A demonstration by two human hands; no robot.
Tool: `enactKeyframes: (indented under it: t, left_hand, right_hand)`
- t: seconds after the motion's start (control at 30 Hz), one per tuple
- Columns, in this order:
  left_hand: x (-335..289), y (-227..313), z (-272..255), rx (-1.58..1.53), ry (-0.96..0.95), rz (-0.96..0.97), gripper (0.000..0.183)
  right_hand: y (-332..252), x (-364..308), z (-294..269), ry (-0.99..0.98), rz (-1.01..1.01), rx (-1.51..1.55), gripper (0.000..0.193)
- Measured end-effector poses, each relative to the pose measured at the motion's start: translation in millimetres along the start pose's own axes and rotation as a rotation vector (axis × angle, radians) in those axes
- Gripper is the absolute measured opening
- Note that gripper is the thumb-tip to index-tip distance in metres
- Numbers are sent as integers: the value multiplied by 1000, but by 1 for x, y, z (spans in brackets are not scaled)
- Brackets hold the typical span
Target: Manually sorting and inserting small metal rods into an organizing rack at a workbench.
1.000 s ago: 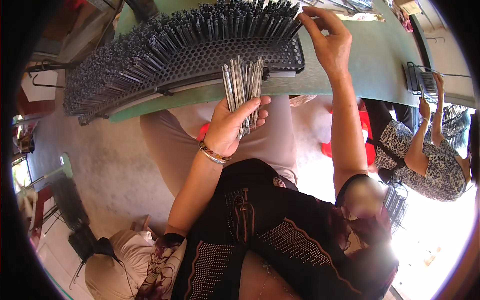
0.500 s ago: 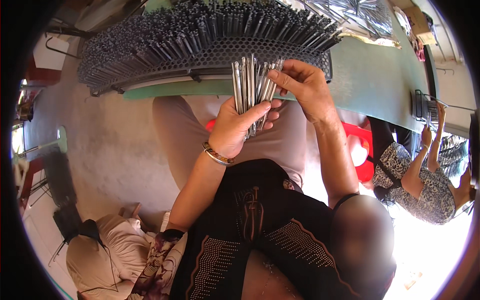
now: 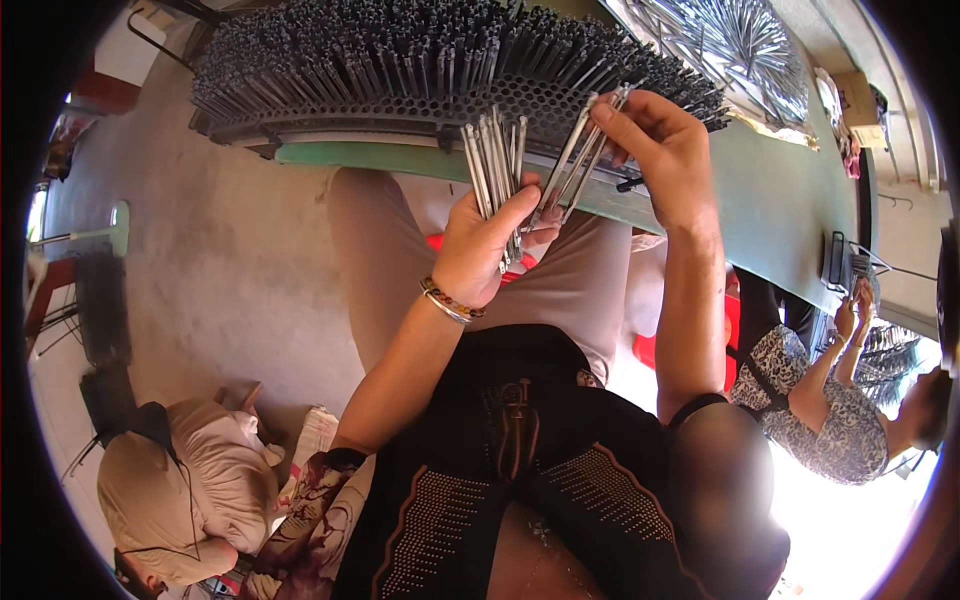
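My left hand (image 3: pixel 485 235) is closed round a bunch of thin silvery metal rods (image 3: pixel 487 165), with the thumb across them and their upper ends fanned out. To its right, my right hand (image 3: pixel 660 150) pinches a few more metal rods (image 3: pixel 578 150) near their upper ends. Those rods lean apart from the bunch, and their lower ends still reach my left fingers. Just beyond both hands stands a long black perforated rack (image 3: pixel 400 122), packed with several rows of upright dark rods (image 3: pixel 360 60).
The rack rests on a green table (image 3: pixel 765 195) across my front. A heap of loose silvery rods (image 3: pixel 745 50) lies at the far right. One person (image 3: pixel 820 425) works at the right; another in beige (image 3: pixel 180 480) is at the lower left. A red stool (image 3: pixel 648 350) shows beside my leg.
My right hand has moved right and slightly up, drawing a few rods away from the bunch. The bunch in my left hand is thinner. The whole view has shifted a little.
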State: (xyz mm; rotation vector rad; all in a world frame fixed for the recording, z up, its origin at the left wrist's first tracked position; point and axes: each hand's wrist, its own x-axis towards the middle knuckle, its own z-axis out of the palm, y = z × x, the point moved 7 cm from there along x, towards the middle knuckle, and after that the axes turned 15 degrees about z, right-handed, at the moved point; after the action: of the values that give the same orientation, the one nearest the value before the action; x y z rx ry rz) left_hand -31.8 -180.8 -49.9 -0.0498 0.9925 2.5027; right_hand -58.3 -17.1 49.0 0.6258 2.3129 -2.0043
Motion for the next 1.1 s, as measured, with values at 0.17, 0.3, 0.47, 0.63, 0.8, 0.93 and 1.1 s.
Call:
enactKeyframes:
  t: [0.17, 0.3, 0.47, 0.63, 0.8, 0.93, 1.1]
  left_hand:
    - [-1, -1, -2, 6, -11, -17, 22]
    - [-1, -1, -5, 23, -6, -12, 22]
    - [-2, -6, -3, 102, -21, -85, 27]
    - [-2, -2, -1, 106, -56, -67, 24]
    - [-2, -5, -4, 67, -26, -92, 19]
    - [-2, -5, -3, 85, -49, -95, 19]
    - [-2, -3, -2, 79, -30, -77, 19]
  right_hand:
    - [-10, 13, 9, -85, -3, -63, 19]
    - [-46, 11, 5, 110, -259, 65, 19]
    - [-56, 28, 34, 265, -603, -125, 22]
    - [-47, 39, 33, 330, -588, -175, 26]
    - [-51, 40, 35, 279, -661, -184, 26]
    - [-54, 41, 36, 302, -657, -225, 26]
    - [-56, 38, 42, 310, -770, -340, 26]
